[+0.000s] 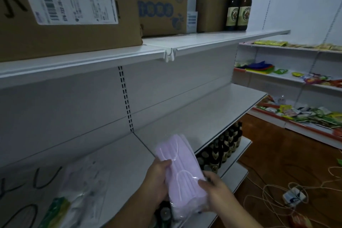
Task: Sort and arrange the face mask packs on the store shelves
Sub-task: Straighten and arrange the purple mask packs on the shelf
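Both hands hold the pink mask pack (182,176) over the front edge of the middle shelf (212,116): the left hand (157,179) curls round its left side, and the right hand (215,186) pinches its lower right edge. Left of this pack, other mask packs (83,181) lie flat on the shelf. I would lay it flat on the shelf's bare surface just right of them, long edges parallel, keeping both grips until the slippery wrap rests fully on the shelf.

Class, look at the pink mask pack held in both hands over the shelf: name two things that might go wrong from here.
1. The pink mask pack is in glossy wrap, gripped only at its sides by the left hand and right hand; it may slip.
2. It hangs above the shelf edge, so a drop could hit the bottles below.
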Available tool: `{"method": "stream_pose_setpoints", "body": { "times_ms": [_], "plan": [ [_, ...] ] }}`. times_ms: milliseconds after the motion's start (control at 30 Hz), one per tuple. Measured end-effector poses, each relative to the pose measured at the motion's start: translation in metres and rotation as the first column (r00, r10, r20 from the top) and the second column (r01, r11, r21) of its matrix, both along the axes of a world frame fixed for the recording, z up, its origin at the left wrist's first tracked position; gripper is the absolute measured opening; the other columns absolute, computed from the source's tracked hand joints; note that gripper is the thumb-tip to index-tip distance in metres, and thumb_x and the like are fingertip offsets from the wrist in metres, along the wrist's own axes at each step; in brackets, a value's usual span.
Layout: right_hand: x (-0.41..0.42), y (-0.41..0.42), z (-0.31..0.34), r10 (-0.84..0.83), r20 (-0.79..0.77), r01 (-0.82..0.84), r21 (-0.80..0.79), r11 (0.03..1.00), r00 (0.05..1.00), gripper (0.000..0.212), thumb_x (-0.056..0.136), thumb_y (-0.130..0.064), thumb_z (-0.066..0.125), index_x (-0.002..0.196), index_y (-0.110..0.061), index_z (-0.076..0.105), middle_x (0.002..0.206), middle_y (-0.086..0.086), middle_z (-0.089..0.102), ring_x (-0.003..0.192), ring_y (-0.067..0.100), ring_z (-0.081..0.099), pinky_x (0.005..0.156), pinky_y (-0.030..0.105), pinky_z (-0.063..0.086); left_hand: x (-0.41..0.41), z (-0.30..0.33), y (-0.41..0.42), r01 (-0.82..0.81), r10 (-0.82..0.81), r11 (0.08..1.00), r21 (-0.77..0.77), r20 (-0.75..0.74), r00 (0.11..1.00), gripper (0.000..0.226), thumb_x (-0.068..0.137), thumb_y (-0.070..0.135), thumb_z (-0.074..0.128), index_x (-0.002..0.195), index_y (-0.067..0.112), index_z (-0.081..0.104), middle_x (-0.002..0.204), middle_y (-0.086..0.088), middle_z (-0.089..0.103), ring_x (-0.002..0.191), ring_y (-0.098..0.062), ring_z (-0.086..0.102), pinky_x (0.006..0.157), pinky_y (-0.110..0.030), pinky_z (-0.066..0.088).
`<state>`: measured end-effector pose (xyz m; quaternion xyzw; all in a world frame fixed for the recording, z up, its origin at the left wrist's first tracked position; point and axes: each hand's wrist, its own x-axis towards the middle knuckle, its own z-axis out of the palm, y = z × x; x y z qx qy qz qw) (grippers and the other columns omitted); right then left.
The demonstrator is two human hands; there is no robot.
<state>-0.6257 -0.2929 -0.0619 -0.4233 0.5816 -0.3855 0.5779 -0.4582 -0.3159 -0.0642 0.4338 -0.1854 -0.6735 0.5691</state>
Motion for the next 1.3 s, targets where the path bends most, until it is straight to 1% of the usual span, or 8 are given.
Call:
{"method": "stream_pose_setpoints", "body": {
  "times_ms": [200, 367, 500, 667, 867, 1100, 1200, 1300],
  "plan": [
    [0.01, -0.084, 0.01, 0.132, -0.219, -0.145, -0.046, 0.988, 0.967, 0.029, 0.084, 0.012, 0.051, 0.091, -0.01, 0.068, 0.085, 0.006, 0.071, 0.075, 0.018, 0.066, 0.064, 0.024, 0.049, 0.016, -0.008, -0.077, -0.053, 0.051, 0.998, -0.021, -0.068, 0.996, 0.038, 0.07, -0.004, 0.066, 0.108, -0.001, 0.065, 0.089, -0.023, 0.072, 0.075, -0.033, 0.071, 0.06, -0.039, 0.057],
    [0.033, -0.146, -0.002, 0.136, -0.34, -0.182, -0.107, 0.977, 0.93, 0.028, 0.08, 0.015, 0.057, 0.096, -0.006, 0.065, 0.079, 0.002, 0.067, 0.069, 0.01, 0.06, 0.054, 0.01, 0.044, 0.04, 0.003, -0.123, -0.114, 0.107, 0.993, 0.026, 0.186, 0.977, 0.02, 0.086, -0.01, 0.053, 0.08, -0.004, 0.071, 0.068, -0.017, 0.069, 0.06, -0.023, 0.067, 0.056, -0.03, 0.055],
    [0.054, -0.185, -0.013, 0.225, -0.386, -0.268, -0.062, 0.961, 0.895, 0.028, 0.081, 0.006, 0.059, 0.107, -0.004, 0.067, 0.102, 0.018, 0.069, 0.094, 0.031, 0.067, 0.082, 0.04, 0.056, 0.066, 0.007, -0.144, -0.146, 0.108, 0.987, 0.071, 0.382, 0.918, 0.029, 0.092, -0.001, 0.056, 0.12, -0.007, 0.056, 0.115, -0.03, 0.062, 0.098, -0.039, 0.064, 0.088, -0.049, 0.051],
    [0.08, -0.221, -0.026, 0.325, -0.442, -0.376, -0.031, 0.926, 0.836, 0.035, 0.081, 0.001, 0.057, 0.115, -0.005, 0.065, 0.113, 0.017, 0.067, 0.104, 0.032, 0.064, 0.094, 0.047, 0.05, 0.087, -0.003, -0.154, -0.252, 0.155, 0.96, 0.119, 0.526, 0.836, 0.022, 0.084, 0.005, 0.07, 0.103, 0.012, 0.063, 0.096, -0.016, 0.071, 0.079, -0.031, 0.07, 0.064, -0.041, 0.059],
    [0.086, -0.237, -0.033, 0.402, -0.752, -0.657, -0.054, 0.752, 0.523, 0.028, 0.09, -0.016, 0.048, 0.115, -0.017, 0.059, 0.118, 0.004, 0.061, 0.107, 0.018, 0.058, 0.087, 0.022, 0.041, 0.089, -0.018, -0.16, -0.413, 0.225, 0.901, 0.13, 0.674, 0.704, 0.029, 0.065, -0.011, 0.067, 0.092, -0.002, 0.072, 0.09, -0.025, 0.071, 0.083, -0.042, 0.069, 0.075, -0.057, 0.054],
    [0.084, -0.258, -0.038, 0.324, -0.907, -0.857, -0.07, 0.511, 0.268, 0.044, 0.09, -0.031, 0.045, 0.133, -0.021, 0.045, 0.124, 0.004, 0.052, 0.113, 0.021, 0.053, 0.089, 0.026, 0.042, 0.077, -0.022, -0.168, -0.472, 0.18, 0.88, 0.05, 0.885, 0.429, 0.06, 0.047, 0.016, 0.064, 0.104, 0.001, 0.072, 0.102, -0.015, 0.072, 0.096, -0.025, 0.067, 0.082, -0.032, 0.054],
    [0.084, -0.264, -0.033, 0.284, -0.938, -0.881, -0.045, 0.472, 0.2, 0.038, 0.092, -0.048, 0.04, 0.113, -0.02, 0.054, 0.116, 0.005, 0.055, 0.108, 0.025, 0.056, 0.084, 0.03, 0.045, 0.075, -0.018, -0.168, -0.422, 0.022, 0.897, 0.13, 0.942, 0.336, 0.037, 0.067, 0.019, 0.073, 0.1, 0.002, 0.073, 0.104, -0.016, 0.072, 0.096, -0.023, 0.066, 0.075, -0.025, 0.048],
    [0.085, -0.276, -0.023, 0.255, -0.946, -0.901, -0.075, 0.427, 0.199, 0.05, 0.094, -0.059, 0.033, 0.126, -0.023, 0.049, 0.126, 0.004, 0.052, 0.114, 0.024, 0.051, 0.092, 0.032, 0.043, 0.081, -0.009, -0.165, -0.45, -0.05, 0.884, 0.127, 0.983, 0.178, 0.043, 0.092, 0.029, 0.059, 0.129, 0.006, 0.058, 0.135, -0.015, 0.054, 0.123, -0.024, 0.052, 0.1, -0.029, 0.041]
  ]
}}
